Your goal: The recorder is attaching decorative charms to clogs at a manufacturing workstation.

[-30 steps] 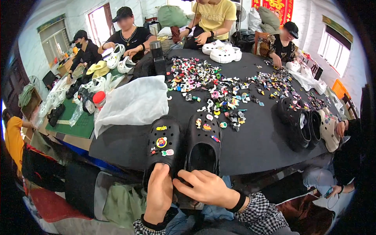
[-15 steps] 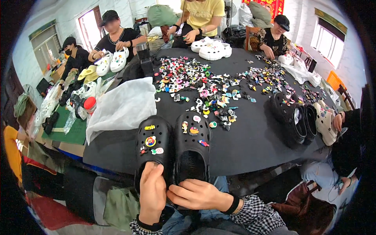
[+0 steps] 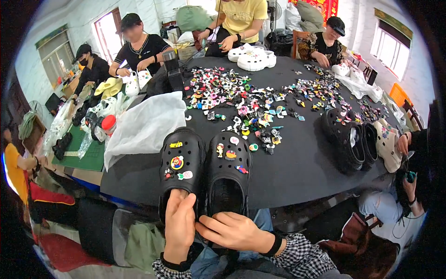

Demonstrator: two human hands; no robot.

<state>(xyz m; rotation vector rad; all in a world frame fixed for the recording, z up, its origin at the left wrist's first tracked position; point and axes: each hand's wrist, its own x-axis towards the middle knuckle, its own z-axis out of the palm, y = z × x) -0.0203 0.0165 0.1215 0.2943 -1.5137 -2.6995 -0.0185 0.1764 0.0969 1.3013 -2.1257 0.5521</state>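
Observation:
A pair of black clogs sits upright at the table's near edge, side by side with toes pointing away. The left clog (image 3: 184, 151) carries several charms on its toe, among them a round cartoon figure and a white pineapple-like one. On the right clog (image 3: 228, 160) are a pink heart-like charm, a small figure and others. My left hand (image 3: 180, 218) is closed around the left clog's heel end, fingers reaching into its opening. My right hand (image 3: 237, 231) is curled at the back of the right clog, gripping its heel; its fingertips are partly hidden between the two clogs.
Loose charms (image 3: 223, 90) lie heaped across the dark table (image 3: 288, 181). A white cloth sheet (image 3: 144, 125) lies at left. More black clogs (image 3: 341, 142), a cream clog (image 3: 386, 144) and white clogs (image 3: 253, 59) stand around. Several co-workers sit or stand about the table.
The left clog has shifted slightly away from me, with my left hand on it. At far left a person in yellow has come into view; at right a co-worker's lower hand has risen.

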